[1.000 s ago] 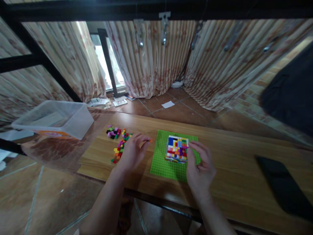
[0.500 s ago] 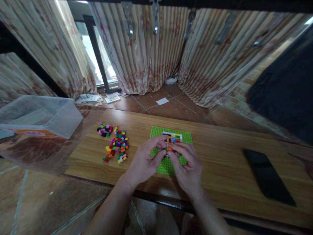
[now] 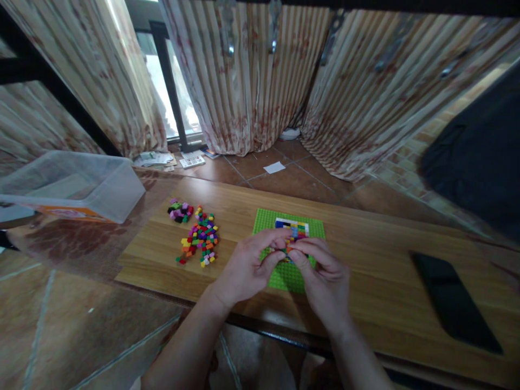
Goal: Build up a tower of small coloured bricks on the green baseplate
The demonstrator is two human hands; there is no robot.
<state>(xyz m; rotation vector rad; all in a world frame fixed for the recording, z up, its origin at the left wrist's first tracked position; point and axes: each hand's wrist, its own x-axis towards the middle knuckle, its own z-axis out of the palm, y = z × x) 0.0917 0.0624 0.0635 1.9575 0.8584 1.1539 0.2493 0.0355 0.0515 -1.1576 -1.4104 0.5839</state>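
Observation:
A green baseplate (image 3: 266, 221) lies on the wooden table (image 3: 365, 244). On it stands a square block of many-coloured small bricks (image 3: 292, 226), partly hidden by my fingers. My left hand (image 3: 247, 268) and my right hand (image 3: 323, 279) meet over its near edge. Both are closed in a pinch, fingertips touching each other and the block. A small orange brick shows between the fingertips. Left of the plate lies a loose heap of coloured bricks (image 3: 201, 238), with a smaller pile (image 3: 181, 210) behind it.
A clear plastic tub (image 3: 77, 184) stands at the table's far left. A black phone (image 3: 455, 303) lies flat at the right. A dark cloth (image 3: 479, 157) hangs at the right. Curtains, a window and tiled floor with papers lie beyond.
My left hand has come from beside the loose heap across to the brick block with an orange brick. My right hand moved from the block's right side to its near edge. The camera shifted.

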